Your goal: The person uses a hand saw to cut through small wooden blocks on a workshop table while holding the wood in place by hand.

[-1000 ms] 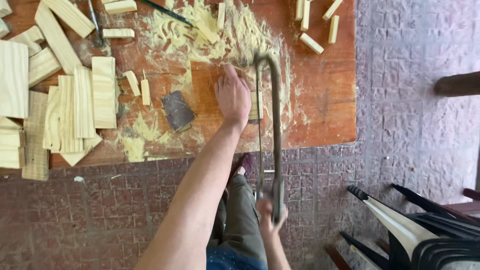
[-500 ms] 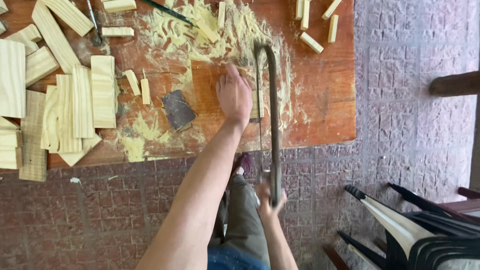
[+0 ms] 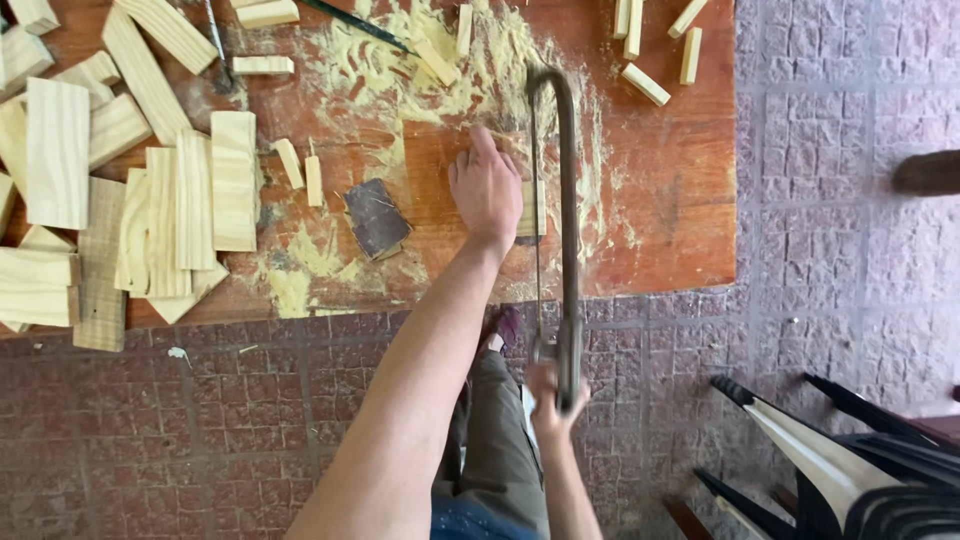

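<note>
Our left hand (image 3: 487,190) lies flat, fingers spread, pinning the small pale wooden block (image 3: 530,208) to the reddish wooden board (image 3: 660,200), right of the dark sanding pad (image 3: 375,217). Our right hand (image 3: 548,400) is closed round the dark metal hacksaw (image 3: 566,220) handle at the near edge. We'd judge long, level strokes cut best, fingers well apart from the blade.

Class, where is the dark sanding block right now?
In the head view, the dark sanding block lies on the wooden board, just left of the left hand, among sawdust.
</note>
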